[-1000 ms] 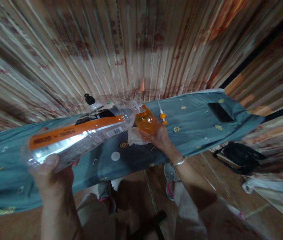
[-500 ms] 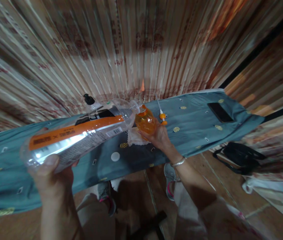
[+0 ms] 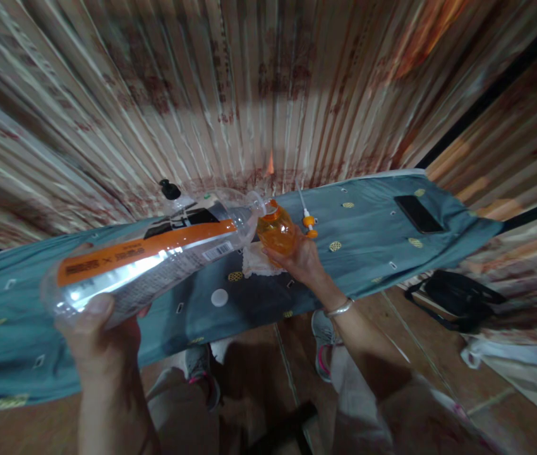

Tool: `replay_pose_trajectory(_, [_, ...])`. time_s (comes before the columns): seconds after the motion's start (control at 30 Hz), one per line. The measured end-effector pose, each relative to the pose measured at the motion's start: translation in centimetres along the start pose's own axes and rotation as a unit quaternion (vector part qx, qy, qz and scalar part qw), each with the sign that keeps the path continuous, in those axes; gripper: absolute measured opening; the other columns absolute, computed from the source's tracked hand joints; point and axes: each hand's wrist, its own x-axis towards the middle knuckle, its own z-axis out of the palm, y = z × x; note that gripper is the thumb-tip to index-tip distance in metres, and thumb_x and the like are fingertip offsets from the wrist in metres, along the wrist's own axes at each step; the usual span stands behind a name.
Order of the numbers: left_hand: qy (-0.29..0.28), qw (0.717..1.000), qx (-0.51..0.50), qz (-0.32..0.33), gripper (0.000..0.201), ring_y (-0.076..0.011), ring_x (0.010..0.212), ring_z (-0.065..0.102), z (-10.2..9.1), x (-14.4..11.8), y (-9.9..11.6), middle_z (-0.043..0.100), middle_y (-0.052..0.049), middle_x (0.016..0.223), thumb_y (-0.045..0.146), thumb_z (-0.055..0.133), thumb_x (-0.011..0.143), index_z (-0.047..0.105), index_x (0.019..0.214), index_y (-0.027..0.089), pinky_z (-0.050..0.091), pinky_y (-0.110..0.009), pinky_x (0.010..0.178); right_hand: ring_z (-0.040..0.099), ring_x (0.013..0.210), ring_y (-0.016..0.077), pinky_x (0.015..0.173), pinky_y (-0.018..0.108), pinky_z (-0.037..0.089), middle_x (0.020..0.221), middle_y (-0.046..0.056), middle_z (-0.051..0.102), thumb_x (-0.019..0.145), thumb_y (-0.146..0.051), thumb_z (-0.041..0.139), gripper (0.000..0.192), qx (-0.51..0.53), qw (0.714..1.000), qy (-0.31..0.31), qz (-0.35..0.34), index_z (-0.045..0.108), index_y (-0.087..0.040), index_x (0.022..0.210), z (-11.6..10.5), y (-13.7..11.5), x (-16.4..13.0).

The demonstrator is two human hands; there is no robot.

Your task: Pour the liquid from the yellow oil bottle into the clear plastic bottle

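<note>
My left hand is closed round the base of a large clear plastic bottle with an orange and silver label. The bottle lies tilted, its neck pointing right. Its mouth meets the open top of a small orange see-through bottle, which my right hand grips from the right side. Whether liquid is flowing between them I cannot make out. Beneath the small bottle is a white lace-edged cloth. An orange and white spray head with a thin tube lies just behind my right hand.
A round white cap lies near the front edge of the teal cloth-covered table. Behind the large bottle shows a black pump top. A phone rests at the right, and a black bag sits below. Curtains hang behind.
Hardly anything differs. The large bottle and my left hand have shifted very slightly to the right; both bottles stay mouth to mouth.
</note>
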Motion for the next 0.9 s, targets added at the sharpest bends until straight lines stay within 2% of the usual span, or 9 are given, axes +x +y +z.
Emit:
replay_pose_trajectory(0.2, [0.007, 1.0, -0.009, -0.002, 0.083, -0.0126, 0.061, 0.051, -0.06, -0.11, 0.1, 0.07, -0.004, 0.108, 0.05, 0.092, 0.048, 0.072, 0.125, 0.027, 0.033, -0.017, 0.029, 0.083, 0.107, 0.0351, 0.093, 0.043, 0.068, 0.113, 0.014, 0.085, 0.078, -0.052, 0.092, 0.062, 0.0, 1.0, 0.003, 0.007, 0.07, -0.018, 0.125, 0.07, 0.04, 0.01])
replay_pose_trajectory(0.4, [0.002, 1.0, -0.01, -0.001, 0.086, -0.0116, 0.058, 0.05, 0.26, -0.14, 0.19, 0.071, -0.004, 0.109, 0.047, 0.09, 0.049, 0.07, 0.13, 0.028, 0.034, -0.018, 0.027, 0.083, 0.107, 0.0345, 0.091, 0.044, 0.067, 0.114, 0.014, 0.085, 0.079, -0.054, 0.091, 0.061, -0.012, 1.0, 0.013, -0.003, 0.07, -0.02, 0.124, 0.22, 0.16, -0.08])
replay_pose_trajectory(0.7, [0.008, 1.0, -0.008, 0.001, 0.079, -0.0124, 0.059, 0.05, 0.11, -0.12, -0.1, 0.069, -0.003, 0.1, 0.05, 0.091, 0.048, 0.074, 0.122, 0.026, 0.032, -0.017, 0.029, 0.083, 0.109, 0.0354, 0.093, 0.045, 0.068, 0.117, 0.015, 0.085, 0.079, -0.054, 0.091, 0.064, -0.009, 1.0, 0.007, 0.0, 0.069, -0.019, 0.128, 0.14, 0.19, 0.05])
replay_pose_trajectory(0.9, [0.0, 1.0, 0.002, 0.004, 0.079, -0.0113, 0.06, 0.05, 0.15, -0.12, -0.09, 0.071, -0.005, 0.109, 0.05, 0.089, 0.05, 0.072, 0.125, 0.028, 0.03, -0.016, 0.031, 0.083, 0.109, 0.0353, 0.093, 0.047, 0.068, 0.116, 0.015, 0.085, 0.08, -0.052, 0.091, 0.062, -0.006, 1.0, 0.007, 0.001, 0.069, -0.019, 0.128, 0.17, 0.17, 0.02])
